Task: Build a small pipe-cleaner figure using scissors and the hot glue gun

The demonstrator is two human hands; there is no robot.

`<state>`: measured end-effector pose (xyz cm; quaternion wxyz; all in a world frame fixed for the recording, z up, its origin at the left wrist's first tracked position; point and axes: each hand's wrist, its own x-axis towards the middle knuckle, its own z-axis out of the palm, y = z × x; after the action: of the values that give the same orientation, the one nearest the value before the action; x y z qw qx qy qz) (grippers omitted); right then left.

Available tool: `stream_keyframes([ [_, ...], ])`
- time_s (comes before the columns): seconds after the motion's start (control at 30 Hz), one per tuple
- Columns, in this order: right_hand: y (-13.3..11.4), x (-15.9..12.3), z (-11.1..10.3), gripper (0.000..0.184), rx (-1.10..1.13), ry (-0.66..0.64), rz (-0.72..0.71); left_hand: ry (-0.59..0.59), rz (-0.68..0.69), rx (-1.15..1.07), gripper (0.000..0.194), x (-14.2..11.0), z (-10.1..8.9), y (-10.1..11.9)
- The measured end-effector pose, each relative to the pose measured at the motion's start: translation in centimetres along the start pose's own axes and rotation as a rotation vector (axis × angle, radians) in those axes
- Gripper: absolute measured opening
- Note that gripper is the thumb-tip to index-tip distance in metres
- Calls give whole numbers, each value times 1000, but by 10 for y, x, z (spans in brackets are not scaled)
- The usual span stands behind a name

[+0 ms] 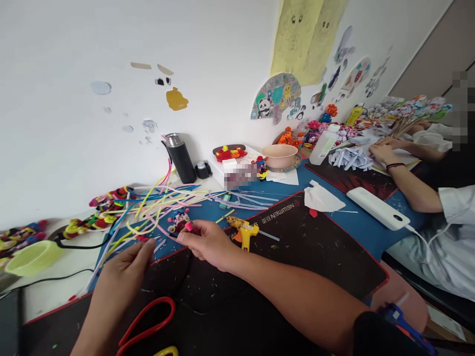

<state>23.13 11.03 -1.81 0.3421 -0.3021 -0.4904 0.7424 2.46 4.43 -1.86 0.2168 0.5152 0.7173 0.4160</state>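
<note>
My right hand (210,244) is closed, thumb and fingers pinching a small fuzzy doll (180,218) with a pale face and blue and dark red parts. A bright pink piece (189,226) shows at the fingertips. My left hand (124,272) is beside it, fingers pressed together; a bit of red shows near the tips, but I cannot make out what they hold. Just right of my right hand lies a yellow glue gun (245,234) with a glue stick in its back. Below my hands, red-handled scissors (168,309) rest on the black mat (222,316).
Long pastel pipe cleaners (148,207) lie loosely across the blue table by the wall. A black thermos (181,160), a pink bowl (280,155) and a green basket (35,258) stand around. At right, a co-worker's hands (384,151) are near paper strips and a white power bank (378,207).
</note>
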Motion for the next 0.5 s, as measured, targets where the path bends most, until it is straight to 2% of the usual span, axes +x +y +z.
stream_keyframes([
  [0.1,-2,-1,1,30,14,4,22,42,27,144,26,7,-4,-4],
  [0.2,-3,-1,2,34,30,-1,46,94,10,127,48,5,-7,7],
  [0.37,-4,-3,3,33,81,-33,90,-1,-11,-106,49,-11,-2,38],
  [0.5,-7,-4,4,33,116,-62,141,-73,-1,-131,56,-14,5,37],
])
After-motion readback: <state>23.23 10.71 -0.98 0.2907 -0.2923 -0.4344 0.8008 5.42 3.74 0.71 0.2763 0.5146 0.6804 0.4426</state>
